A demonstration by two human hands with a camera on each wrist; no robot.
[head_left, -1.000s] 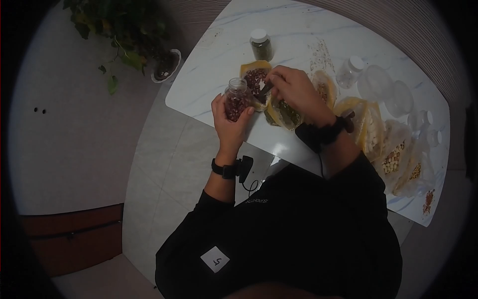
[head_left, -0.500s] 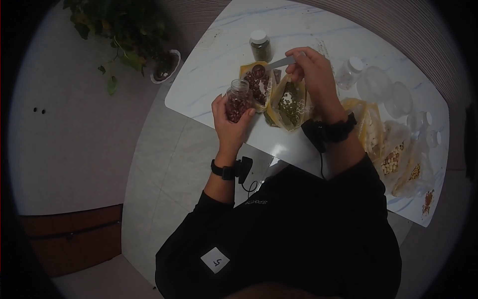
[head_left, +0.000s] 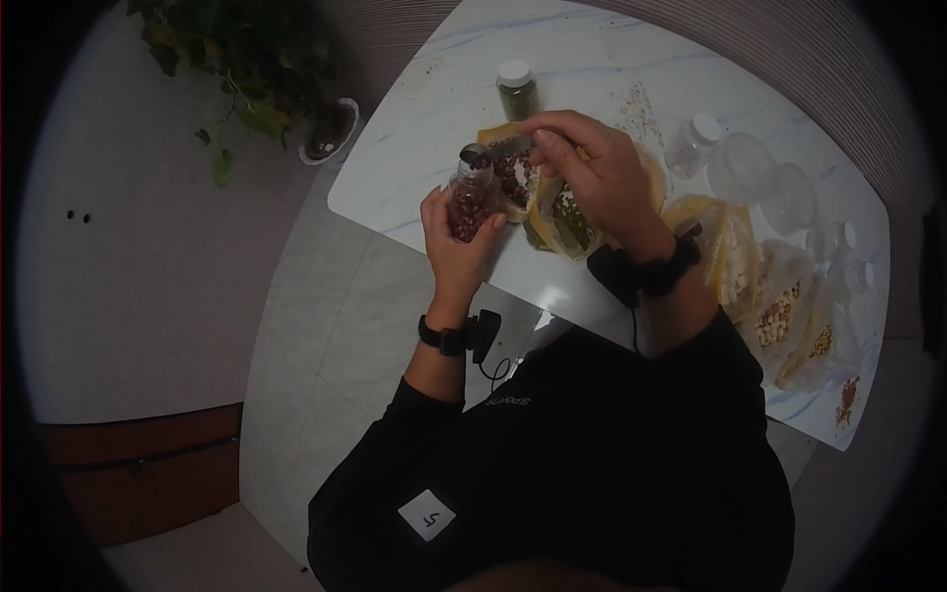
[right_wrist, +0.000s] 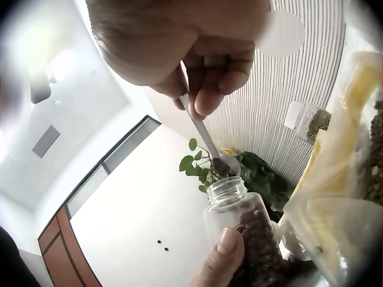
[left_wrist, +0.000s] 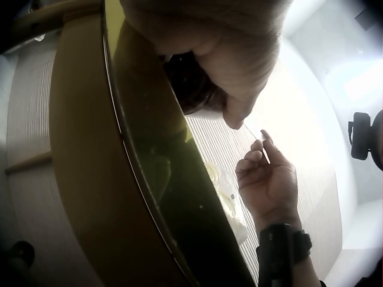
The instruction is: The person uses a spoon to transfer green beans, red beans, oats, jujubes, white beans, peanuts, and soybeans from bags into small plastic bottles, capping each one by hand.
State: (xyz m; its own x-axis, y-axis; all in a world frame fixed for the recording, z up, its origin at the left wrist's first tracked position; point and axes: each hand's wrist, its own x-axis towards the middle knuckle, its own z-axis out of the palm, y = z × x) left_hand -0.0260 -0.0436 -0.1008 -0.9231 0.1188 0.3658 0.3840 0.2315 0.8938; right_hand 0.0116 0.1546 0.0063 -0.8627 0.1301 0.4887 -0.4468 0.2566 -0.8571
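In my left hand (head_left: pixel 454 247) I hold a clear jar (head_left: pixel 473 210) upright, mostly filled with dark red beans; the thumb lies along its side in the right wrist view. My right hand (head_left: pixel 600 183) pinches the handle of a metal spoon (right_wrist: pixel 205 136). Its bowl, with dark beans in it, tips over the jar's mouth. Just beyond the jar stands an open yellow-edged bag of red beans (head_left: pixel 514 180), partly covered by the right hand. Below that hand is an open bag of green beans (head_left: pixel 567 219).
A white-capped jar of green beans (head_left: pixel 518 91) stands farther back on the marbled table (head_left: pixel 414 128). To the right are another capped jar (head_left: pixel 692 146), clear round lids (head_left: pixel 744 166) and several bags, one with mixed pale and brown beans (head_left: pixel 777 321). A potted plant (head_left: pixel 330 133) sits beyond the left edge.
The spoon went into the bag of red beans, rose with a load, and moved left to the jar's mouth with my right hand. My left hand and the jar stay almost in place.
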